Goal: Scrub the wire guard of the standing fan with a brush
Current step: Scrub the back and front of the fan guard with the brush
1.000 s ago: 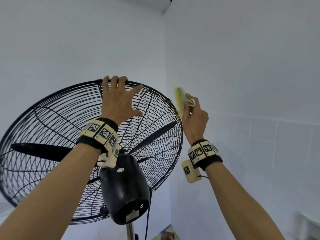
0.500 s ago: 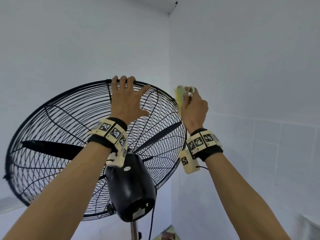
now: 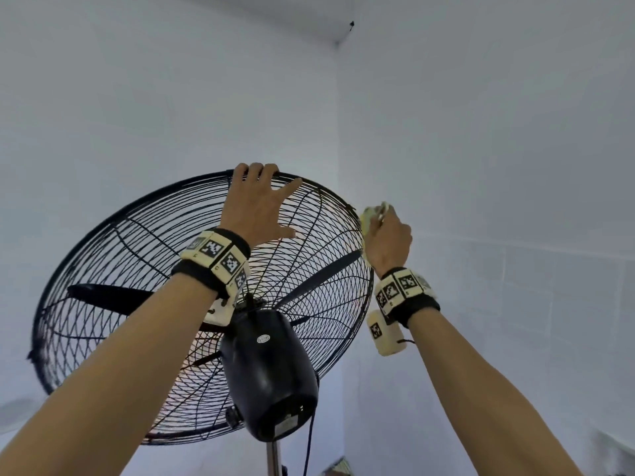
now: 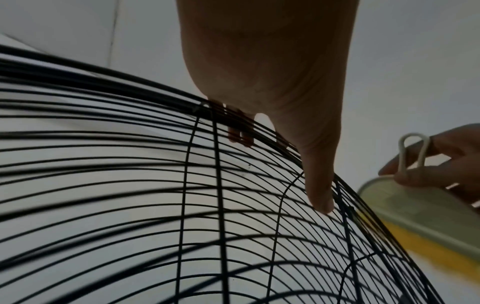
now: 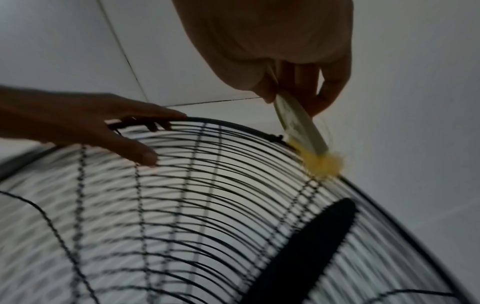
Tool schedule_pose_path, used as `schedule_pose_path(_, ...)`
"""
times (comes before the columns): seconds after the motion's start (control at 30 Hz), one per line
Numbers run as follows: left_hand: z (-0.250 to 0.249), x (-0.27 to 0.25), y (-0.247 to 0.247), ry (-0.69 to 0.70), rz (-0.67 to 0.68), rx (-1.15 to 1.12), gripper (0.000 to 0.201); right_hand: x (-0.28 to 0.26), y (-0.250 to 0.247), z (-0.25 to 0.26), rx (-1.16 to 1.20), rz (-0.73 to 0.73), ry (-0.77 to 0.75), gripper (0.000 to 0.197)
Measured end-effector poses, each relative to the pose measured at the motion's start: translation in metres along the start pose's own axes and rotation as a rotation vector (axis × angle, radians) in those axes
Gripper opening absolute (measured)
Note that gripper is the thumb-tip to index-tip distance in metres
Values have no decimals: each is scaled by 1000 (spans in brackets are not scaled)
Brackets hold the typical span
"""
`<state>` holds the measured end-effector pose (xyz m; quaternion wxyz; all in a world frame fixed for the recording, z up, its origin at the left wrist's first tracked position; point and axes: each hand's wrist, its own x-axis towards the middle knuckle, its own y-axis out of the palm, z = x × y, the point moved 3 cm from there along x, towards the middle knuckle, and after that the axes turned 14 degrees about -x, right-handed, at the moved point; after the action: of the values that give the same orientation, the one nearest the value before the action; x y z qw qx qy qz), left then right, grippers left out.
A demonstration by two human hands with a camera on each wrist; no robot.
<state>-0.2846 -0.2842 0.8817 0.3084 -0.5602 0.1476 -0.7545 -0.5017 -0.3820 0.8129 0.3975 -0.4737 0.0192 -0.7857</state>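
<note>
The black wire guard (image 3: 137, 269) of the standing fan fills the lower left of the head view. My left hand (image 3: 256, 201) lies on its top; the fingers hook over the rim and the thumb spreads on the wires. In the left wrist view the fingertips (image 4: 239, 135) show through the guard (image 4: 130, 185). My right hand (image 3: 388, 238) grips a brush (image 3: 369, 214) with a pale green back at the guard's upper right rim. In the right wrist view the brush's (image 5: 298, 123) yellow bristles (image 5: 322, 162) press on the rim wires.
The black motor housing (image 3: 268, 372) sits behind the guard on a metal pole (image 3: 274, 458), with a cord (image 3: 307, 451) hanging beside it. Black blades (image 3: 110, 293) stand still inside. The room corner and right wall (image 3: 481, 166) lie close to the fan's right rim.
My right hand has carried the brush a little down along the right rim. The left hand keeps its hold on top. The fan sits more to the right in the head view.
</note>
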Motion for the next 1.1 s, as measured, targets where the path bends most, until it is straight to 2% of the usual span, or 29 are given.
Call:
schedule_pose_path(0.07, 6, 0, -1, 8, 20, -20, 104, -5, -3, 22, 25, -39, -104, 30)
schedule_pose_path(0.13, 14, 1, -1, 13, 46, -59, 104, -4, -15, 50, 110, -115, -274, 31)
schedule_pose_path(0.2, 23, 2, -4, 19, 69, -78, 103, 2, -24, 74, 205, -97, -407, 29)
schedule_pose_path(0.23, 26, 2, -5, 23, 78, -82, 102, 9, -27, 78, 243, -82, -416, 27)
schedule_pose_path(0.27, 29, 1, -7, 24, 82, -87, 101, 18, -29, 77, 273, -93, -380, 26)
schedule_pose_path(0.37, 33, -5, -7, -21, 65, -93, 102, 40, -32, 61, 347, -167, -134, 26)
schedule_pose_path(0.43, 33, -7, -5, -53, 54, -85, 103, 42, -26, 62, 424, -106, -84, 27)
schedule_pose_path(0.5, 33, -8, -2, -77, 43, -76, 104, 40, -20, 71, 401, -43, -157, 28)
schedule_pose_path(0.57, 34, -9, 1, -81, 31, -66, 105, 45, -22, 78, 271, -5, -274, 26)
schedule_pose_path(0.63, 36, -12, 3, -69, 15, -72, 105, 54, -31, 85, 125, 67, -320, 24)
schedule_pose_path(0.73, 34, -13, 4, -51, -3, -82, 104, 66, -47, 91, 96, 33, -291, 37)
schedule_pose_path(0.83, 28, -13, 3, -55, -13, -73, 106, 69, -36, 88, 160, -17, -232, 34)
schedule_pose_path(0.93, 30, -15, 5, -68, -8, -62, 111, 60, -17, 85, 177, 12, -258, 36)
schedule_pose_path(1.1, 33, -15, 8, -72, -13, -50, 113, 63, -35, 89, 105, 45, -291, 32)
